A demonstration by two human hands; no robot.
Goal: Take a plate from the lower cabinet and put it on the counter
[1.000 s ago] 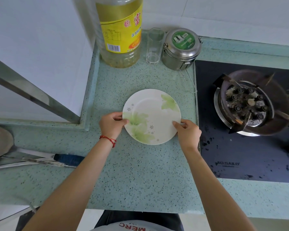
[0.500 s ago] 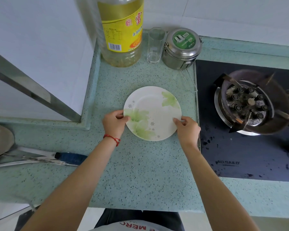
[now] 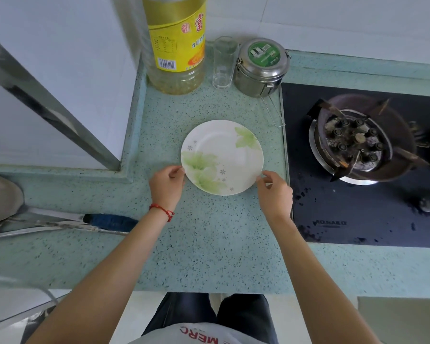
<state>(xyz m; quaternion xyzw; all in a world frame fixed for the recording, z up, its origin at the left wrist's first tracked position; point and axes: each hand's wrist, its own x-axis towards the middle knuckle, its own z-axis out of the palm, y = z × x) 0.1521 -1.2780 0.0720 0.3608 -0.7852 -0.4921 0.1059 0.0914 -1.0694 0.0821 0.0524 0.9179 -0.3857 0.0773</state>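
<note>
Item: plate (image 3: 221, 155), white with green leaf print, lying flat on the speckled green desk (image 3: 209, 244), in the open stretch between the wall corner and the hob (image 3: 358, 219); we judge this spot chosen because it is the one bare patch wide enough, with the oil bottle (image 3: 176, 45), glass (image 3: 224, 63) and steel tin (image 3: 261, 68) ranged along the back edge, well apart from the plate. Left hand (image 3: 166, 184): at the plate's left rim, fingers (image 3: 176, 170) curled and loosely spread, fingertips at or just off the edge; we cannot tell whether they touch it, and the grip pinches nothing. Right hand (image 3: 274, 192): at the right rim, likewise slack, thumb and forefinger parted beside the edge, holding nothing. We read both hands at opposite sides as the way a plate is lowered level, so that it lands flat rather than on one edge. Other items: knife (image 3: 85, 223) with a blue handle, lying to the left, near the desk's front; burner (image 3: 358, 145) on the hob, to the plate's right, clear of it. Status, in our judgement: placing done or all but done; the lower cabinet is not in view.
</note>
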